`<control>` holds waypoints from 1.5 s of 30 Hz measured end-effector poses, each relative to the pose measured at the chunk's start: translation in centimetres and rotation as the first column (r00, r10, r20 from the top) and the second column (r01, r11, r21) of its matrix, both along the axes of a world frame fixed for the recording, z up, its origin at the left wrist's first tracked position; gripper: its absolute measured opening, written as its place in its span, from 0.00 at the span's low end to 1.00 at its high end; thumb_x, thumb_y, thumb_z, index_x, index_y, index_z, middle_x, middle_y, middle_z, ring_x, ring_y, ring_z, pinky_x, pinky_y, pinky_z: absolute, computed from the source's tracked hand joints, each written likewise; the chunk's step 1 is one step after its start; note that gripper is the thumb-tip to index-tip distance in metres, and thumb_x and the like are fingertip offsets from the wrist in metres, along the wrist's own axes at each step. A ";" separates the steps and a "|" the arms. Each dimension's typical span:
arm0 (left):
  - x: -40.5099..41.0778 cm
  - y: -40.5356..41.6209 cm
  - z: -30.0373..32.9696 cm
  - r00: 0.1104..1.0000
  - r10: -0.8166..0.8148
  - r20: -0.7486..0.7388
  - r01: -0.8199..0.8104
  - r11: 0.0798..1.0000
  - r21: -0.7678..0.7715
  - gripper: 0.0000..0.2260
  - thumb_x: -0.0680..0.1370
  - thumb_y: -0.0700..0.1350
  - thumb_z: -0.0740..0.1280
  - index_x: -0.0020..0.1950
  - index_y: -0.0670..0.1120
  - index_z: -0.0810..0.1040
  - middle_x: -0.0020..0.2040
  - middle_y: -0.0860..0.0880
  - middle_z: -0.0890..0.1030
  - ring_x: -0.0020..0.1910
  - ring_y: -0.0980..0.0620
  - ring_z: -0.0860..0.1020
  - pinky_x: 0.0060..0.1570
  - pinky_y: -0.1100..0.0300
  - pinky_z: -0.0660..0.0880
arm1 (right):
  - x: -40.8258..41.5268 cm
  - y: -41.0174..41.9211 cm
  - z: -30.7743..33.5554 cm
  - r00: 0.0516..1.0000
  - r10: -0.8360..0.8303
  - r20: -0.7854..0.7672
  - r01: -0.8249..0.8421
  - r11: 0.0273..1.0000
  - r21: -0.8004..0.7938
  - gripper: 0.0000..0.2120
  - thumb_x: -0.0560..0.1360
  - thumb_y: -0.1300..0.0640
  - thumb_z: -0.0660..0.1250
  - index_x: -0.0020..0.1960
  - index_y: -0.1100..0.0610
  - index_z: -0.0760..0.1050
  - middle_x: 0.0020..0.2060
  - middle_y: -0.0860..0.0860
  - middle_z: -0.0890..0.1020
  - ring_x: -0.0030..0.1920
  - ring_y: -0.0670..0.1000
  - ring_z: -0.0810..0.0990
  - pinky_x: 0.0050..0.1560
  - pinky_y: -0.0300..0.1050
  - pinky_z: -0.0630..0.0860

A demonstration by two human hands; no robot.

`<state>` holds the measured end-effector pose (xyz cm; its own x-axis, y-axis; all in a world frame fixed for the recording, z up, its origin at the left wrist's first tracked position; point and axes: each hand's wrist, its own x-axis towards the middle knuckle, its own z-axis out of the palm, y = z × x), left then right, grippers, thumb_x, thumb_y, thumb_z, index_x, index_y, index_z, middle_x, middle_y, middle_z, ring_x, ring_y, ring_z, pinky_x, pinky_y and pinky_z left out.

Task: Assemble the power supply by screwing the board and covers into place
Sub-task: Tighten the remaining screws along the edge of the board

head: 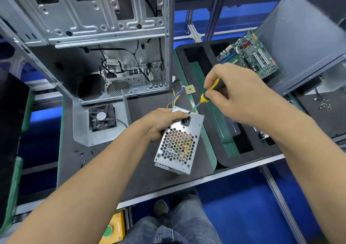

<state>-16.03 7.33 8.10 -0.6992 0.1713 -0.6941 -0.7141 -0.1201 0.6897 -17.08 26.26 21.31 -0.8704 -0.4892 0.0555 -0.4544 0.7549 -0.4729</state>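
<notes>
A dark grey foam-covered worktop (142,170) sits in a workshop with blue flooring, an open silver computer case (97,43) at its far edge. Near the front edge, the left hand (161,124) grips the boxy silver metal power supply (178,140), tilting it up. The right hand (234,92) pinches a yellow-and-black screwdriver (207,96), tip at the upper corner beside the socket. Keep the shaft in line with the screw, press firmly, and steady the housing.
</notes>
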 end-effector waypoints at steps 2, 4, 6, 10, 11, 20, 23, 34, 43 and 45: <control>0.0 -0.1 0.1 1.000 -0.015 0.005 0.015 0.999 0.037 0.03 0.77 0.41 0.72 0.50 0.43 0.84 0.43 0.43 0.86 0.36 0.48 0.84 0.44 0.52 0.82 | 0.0 -0.5 0.7 0.999 0.039 0.032 -0.041 0.996 0.082 0.07 0.76 0.61 0.62 0.49 0.50 0.69 0.45 0.45 0.68 0.43 0.48 0.75 0.46 0.44 0.68; 0.1 -0.3 0.2 1.000 -0.018 0.018 0.016 0.998 0.064 0.06 0.78 0.42 0.71 0.53 0.43 0.83 0.45 0.42 0.86 0.38 0.48 0.84 0.46 0.51 0.82 | -0.3 -0.9 1.3 0.998 0.051 0.023 -0.054 0.983 0.177 0.05 0.77 0.60 0.62 0.50 0.51 0.71 0.45 0.47 0.68 0.45 0.52 0.72 0.46 0.44 0.66; 0.1 -0.3 0.4 0.999 -0.017 0.034 0.014 0.996 0.088 0.06 0.79 0.42 0.70 0.54 0.43 0.82 0.44 0.42 0.86 0.37 0.48 0.84 0.43 0.52 0.83 | -0.6 -1.3 2.0 0.999 0.035 -0.013 -0.029 0.957 0.287 0.02 0.79 0.53 0.63 0.49 0.50 0.73 0.42 0.49 0.71 0.47 0.56 0.73 0.48 0.47 0.70; 0.0 -0.2 0.6 0.998 -0.039 0.051 0.034 0.995 0.090 0.04 0.80 0.43 0.68 0.51 0.44 0.81 0.42 0.44 0.86 0.36 0.49 0.84 0.38 0.55 0.83 | -0.7 -2.3 2.8 0.998 0.040 -0.049 -0.013 0.891 0.454 0.15 0.80 0.42 0.58 0.50 0.54 0.73 0.39 0.53 0.72 0.46 0.61 0.75 0.44 0.51 0.73; 0.0 -0.2 0.7 0.997 -0.045 0.057 0.039 0.995 0.091 0.04 0.81 0.43 0.68 0.50 0.45 0.81 0.42 0.45 0.86 0.35 0.49 0.84 0.38 0.55 0.83 | -0.6 -2.5 2.9 0.997 0.076 -0.016 -0.063 0.905 0.422 0.13 0.81 0.44 0.58 0.51 0.54 0.72 0.44 0.53 0.73 0.47 0.59 0.75 0.48 0.52 0.74; 0.2 -0.6 0.9 0.996 -0.028 0.083 0.019 0.994 0.109 0.04 0.81 0.42 0.66 0.50 0.43 0.80 0.38 0.43 0.86 0.32 0.48 0.84 0.30 0.55 0.81 | -1.1 -2.7 3.2 0.982 0.158 -0.099 -0.056 0.757 0.651 0.11 0.84 0.51 0.54 0.61 0.51 0.71 0.48 0.54 0.73 0.45 0.58 0.70 0.45 0.50 0.71; 0.2 -0.6 0.9 0.996 -0.025 0.088 0.015 0.994 0.110 0.04 0.81 0.42 0.67 0.51 0.43 0.79 0.37 0.43 0.85 0.32 0.48 0.84 0.30 0.55 0.81 | -0.9 -2.4 3.4 0.987 0.154 0.056 -0.161 0.859 0.487 0.07 0.82 0.54 0.58 0.57 0.54 0.71 0.54 0.53 0.69 0.46 0.54 0.72 0.54 0.56 0.74; 0.1 -0.6 0.8 0.996 -0.012 0.088 0.002 0.994 0.106 0.05 0.80 0.42 0.68 0.56 0.43 0.78 0.38 0.42 0.85 0.32 0.47 0.84 0.31 0.54 0.82 | -1.1 -3.1 3.8 0.979 0.163 0.123 -0.203 0.857 0.474 0.04 0.78 0.59 0.63 0.50 0.50 0.73 0.51 0.50 0.69 0.52 0.56 0.73 0.55 0.57 0.74; 0.0 -0.5 0.7 0.994 -0.017 0.105 0.007 0.996 0.092 0.03 0.80 0.42 0.68 0.52 0.43 0.79 0.37 0.43 0.85 0.32 0.47 0.84 0.31 0.54 0.82 | -1.8 -3.6 3.8 0.981 0.150 0.126 -0.195 0.800 0.567 0.05 0.79 0.60 0.61 0.51 0.50 0.70 0.54 0.52 0.67 0.52 0.58 0.74 0.53 0.57 0.74; 0.0 -0.4 0.8 0.994 -0.018 0.104 0.009 0.996 0.093 0.03 0.80 0.42 0.68 0.52 0.43 0.79 0.37 0.43 0.85 0.32 0.47 0.84 0.30 0.54 0.82 | -1.8 -4.0 3.8 0.983 0.163 0.089 -0.183 0.777 0.603 0.05 0.80 0.59 0.59 0.49 0.51 0.71 0.50 0.53 0.70 0.49 0.59 0.75 0.48 0.55 0.74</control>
<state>-16.02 6.90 8.90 -0.6208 0.2473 -0.7439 -0.7837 -0.1698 0.5975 -18.91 22.22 25.14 -0.7640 -0.5556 -0.3280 -0.5987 0.8000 0.0395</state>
